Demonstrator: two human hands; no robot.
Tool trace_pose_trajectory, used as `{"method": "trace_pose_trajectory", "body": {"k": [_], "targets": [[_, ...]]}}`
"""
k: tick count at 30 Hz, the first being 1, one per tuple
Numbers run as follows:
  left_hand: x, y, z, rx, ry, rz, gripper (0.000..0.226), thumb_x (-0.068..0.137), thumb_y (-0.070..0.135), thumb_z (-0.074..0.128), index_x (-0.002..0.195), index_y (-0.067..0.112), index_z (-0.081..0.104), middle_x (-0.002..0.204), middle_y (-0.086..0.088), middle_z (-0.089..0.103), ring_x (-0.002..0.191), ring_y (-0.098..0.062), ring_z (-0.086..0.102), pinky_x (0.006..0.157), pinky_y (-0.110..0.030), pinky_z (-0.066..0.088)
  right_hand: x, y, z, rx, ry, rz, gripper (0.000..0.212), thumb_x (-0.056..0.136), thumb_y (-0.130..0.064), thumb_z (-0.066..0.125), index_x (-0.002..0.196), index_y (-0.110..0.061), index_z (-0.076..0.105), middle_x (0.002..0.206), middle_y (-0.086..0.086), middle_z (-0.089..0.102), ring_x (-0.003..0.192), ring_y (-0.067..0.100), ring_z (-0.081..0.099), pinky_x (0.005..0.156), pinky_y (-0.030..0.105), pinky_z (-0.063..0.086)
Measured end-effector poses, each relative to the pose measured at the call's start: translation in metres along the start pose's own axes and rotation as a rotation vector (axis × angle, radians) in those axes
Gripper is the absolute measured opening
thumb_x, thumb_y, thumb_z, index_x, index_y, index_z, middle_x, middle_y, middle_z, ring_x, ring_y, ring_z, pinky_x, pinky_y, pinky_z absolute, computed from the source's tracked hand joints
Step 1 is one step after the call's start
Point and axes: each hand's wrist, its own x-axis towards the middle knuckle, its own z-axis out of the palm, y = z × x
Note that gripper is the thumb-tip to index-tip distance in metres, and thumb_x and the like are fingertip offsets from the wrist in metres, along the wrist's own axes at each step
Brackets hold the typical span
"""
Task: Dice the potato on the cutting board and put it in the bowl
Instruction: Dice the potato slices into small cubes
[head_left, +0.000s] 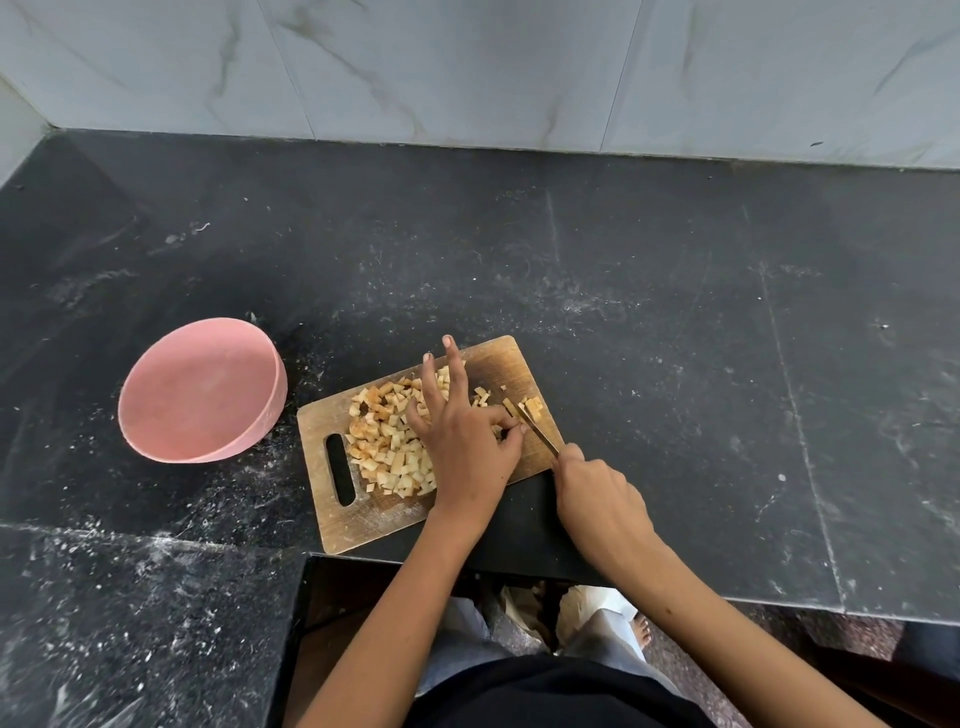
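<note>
A wooden cutting board (363, 512) with a handle slot lies on the black counter. A heap of diced potato (387, 444) covers its left half. My left hand (460, 436) rests over the heap, its thumb and forefinger pinching a small strip of potato (511, 408) near the board's right end. A few uncut pieces (534, 408) lie just beyond it. My right hand (597, 493) is shut on a knife (537, 431), whose blade points up-left onto that strip. The pink bowl (156, 441) stands to the left of the board, with nothing visible inside.
The black stone counter (675, 338) stretches far to the right and back to a marble-tiled wall (467, 62). Its front edge is notched just below the board, where my legs and a foot show. White specks dust the counter surface.
</note>
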Motion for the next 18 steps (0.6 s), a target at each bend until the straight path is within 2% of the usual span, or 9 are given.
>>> {"method": "trace_pose_trajectory", "body": {"k": [3,6,9,11,13,15,18], "targets": [[0.0,-0.002,0.002,-0.013,0.006,0.01,0.011,0.072,0.029,0.081,0.065,0.027,0.073,0.161,-0.004,0.012,0.148,-0.034,0.008,0.111,-0.054,0.002,-0.014,0.011,0.005,-0.011,-0.024,0.016,0.01,0.103,-0.018,0.028,0.095,-0.017,0.032,0.095,0.01,0.06,0.09,0.029,0.062,0.068,0.037,0.044],[0.001,-0.002,0.002,-0.014,-0.001,0.015,0.011,0.072,0.029,0.081,0.064,0.028,0.072,0.159,-0.009,0.02,0.147,-0.034,0.012,0.112,-0.051,0.001,-0.026,0.02,0.006,-0.003,-0.021,0.002,0.014,0.105,-0.023,0.025,0.093,-0.016,0.031,0.082,0.004,0.048,0.091,0.03,0.061,0.067,0.034,0.04],[0.006,-0.002,0.001,-0.013,-0.018,0.046,0.01,0.068,0.027,0.083,0.067,0.028,0.074,0.149,-0.013,0.042,0.14,-0.033,0.029,0.112,-0.052,0.014,-0.033,0.029,0.003,0.047,0.016,-0.036,0.026,0.104,-0.034,0.023,0.089,-0.015,0.033,0.075,0.001,0.043,0.088,0.032,0.06,0.065,0.033,0.038],[0.016,-0.004,-0.005,-0.011,-0.042,0.105,0.017,0.066,0.024,0.085,0.08,0.026,0.075,0.137,-0.006,0.053,0.132,-0.028,0.04,0.11,-0.043,0.024,-0.033,0.034,0.001,0.131,0.076,-0.062,0.031,0.103,-0.037,0.026,0.086,-0.015,0.038,0.07,-0.001,0.046,0.077,0.029,0.058,0.063,0.034,0.04],[0.03,-0.004,-0.012,-0.018,-0.161,0.246,0.039,0.068,0.017,0.085,0.104,0.022,0.071,0.13,-0.001,0.056,0.126,-0.022,0.045,0.107,-0.033,0.032,-0.029,0.04,-0.001,0.202,0.128,-0.06,0.032,0.102,-0.037,0.029,0.081,-0.017,0.04,0.066,0.0,0.049,0.067,0.026,0.054,0.062,0.035,0.04],[0.047,-0.003,-0.017,-0.017,-0.367,0.427,0.054,0.074,0.008,0.08,0.124,0.02,0.063,0.13,0.002,0.057,0.123,-0.015,0.048,0.104,-0.027,0.038,-0.023,0.044,-0.003,0.235,0.154,-0.041,0.032,0.102,-0.036,0.031,0.077,-0.019,0.039,0.065,0.001,0.049,0.063,0.024,0.051,0.06,0.034,0.039],[0.068,-0.001,-0.021,0.082,-0.642,0.625,0.044,0.083,0.009,0.072,0.125,0.021,0.064,0.126,0.004,0.059,0.115,-0.011,0.051,0.099,-0.024,0.039,-0.017,0.046,-0.004,0.275,0.168,-0.029,0.032,0.102,-0.034,0.033,0.076,-0.018,0.04,0.066,0.001,0.051,0.059,0.019,0.049,0.057,0.033,0.036]]}}
